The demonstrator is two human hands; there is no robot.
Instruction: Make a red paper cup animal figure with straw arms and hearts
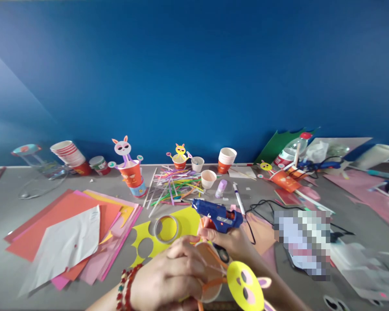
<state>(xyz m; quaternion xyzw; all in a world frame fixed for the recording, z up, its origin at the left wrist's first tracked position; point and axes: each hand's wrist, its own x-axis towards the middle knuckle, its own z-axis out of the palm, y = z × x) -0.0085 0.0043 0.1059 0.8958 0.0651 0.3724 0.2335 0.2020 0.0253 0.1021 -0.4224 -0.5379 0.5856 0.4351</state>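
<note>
My left hand (171,276), with a red bead bracelet on its wrist, is wrapped round a paper cup (212,293) tilted with its mouth toward me. Orange strips (214,284), possibly pipe cleaners, run inside the cup. A yellow paper animal head (245,285) with purple-pink ears sticks out on the right. My right hand (228,242) is at the cup's far side, its thumb and finger pinched on a thin orange strip (201,223). Just beyond those fingers is a blue glue gun (217,214); whether the hand touches it, I cannot tell. Scissors (222,254) are partly hidden underneath.
Coloured paper sheets (68,220) lie left. A tape roll (166,229) rests on yellow cut-out paper (188,220). Behind are a heap of coloured strips (178,183), a glue stick (221,188), and finished cup figures (129,172). A black cord (262,203) and blurred phone (303,246) are right.
</note>
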